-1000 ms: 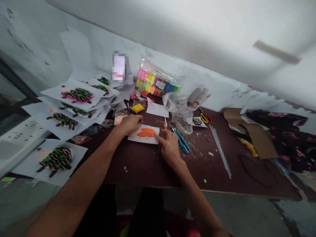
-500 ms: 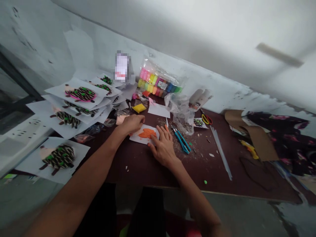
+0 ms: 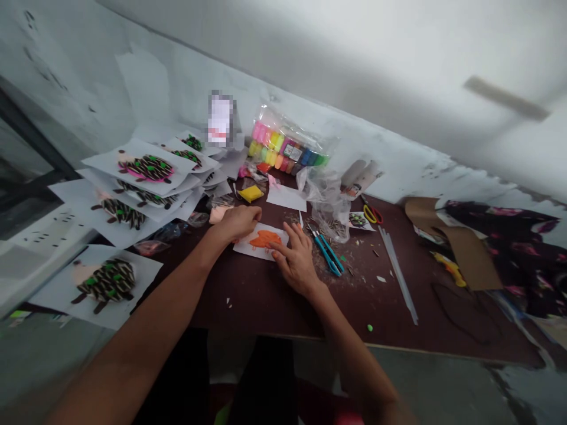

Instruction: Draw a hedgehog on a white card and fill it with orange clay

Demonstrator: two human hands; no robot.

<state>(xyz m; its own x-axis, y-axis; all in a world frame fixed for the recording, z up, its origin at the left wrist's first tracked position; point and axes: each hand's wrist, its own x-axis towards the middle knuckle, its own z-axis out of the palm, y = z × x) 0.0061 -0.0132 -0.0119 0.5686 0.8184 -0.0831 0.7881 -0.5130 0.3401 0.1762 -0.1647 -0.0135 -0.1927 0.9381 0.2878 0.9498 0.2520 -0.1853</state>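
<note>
Desk: dark brown desk (image 3: 252, 304) running along a scuffed white wall (image 3: 146, 77), its surface scattered with craft supplies.

Left end: overlapping white sheets, each bearing a hedgehog of striped seed husks and green dots, like the lowest sheet (image 3: 106, 286); they seem spread out so that each lies apart, perhaps to dry.

Back edge: clear bag of rainbow modelling clay (image 3: 287, 144) against the wall, with a crumpled plastic bag of seeds (image 3: 328, 212) in front, within reach of the work spot.

Work spot: white card (image 3: 261, 254) on the desk, directly before the person, between both hands.

Held piece: orange clay shape (image 3: 266, 239) lying on the card, near its middle.

Left grip (image 3: 239, 223): curled at the card's left end, fingers hidden; whether clenched on anything, I cannot tell. It looks placed to steady the card.

Right grip (image 3: 296, 261): released, fingers spread, fingertips (image 3: 275, 251) at the card's lower right edge, apparently bracing it.

Tools: teal-handled scissors (image 3: 325, 254) just right of the right grip, on scattered husks, kept close at hand.

Smallest: green clay crumb (image 3: 369, 327) near the desk's front edge.
</note>
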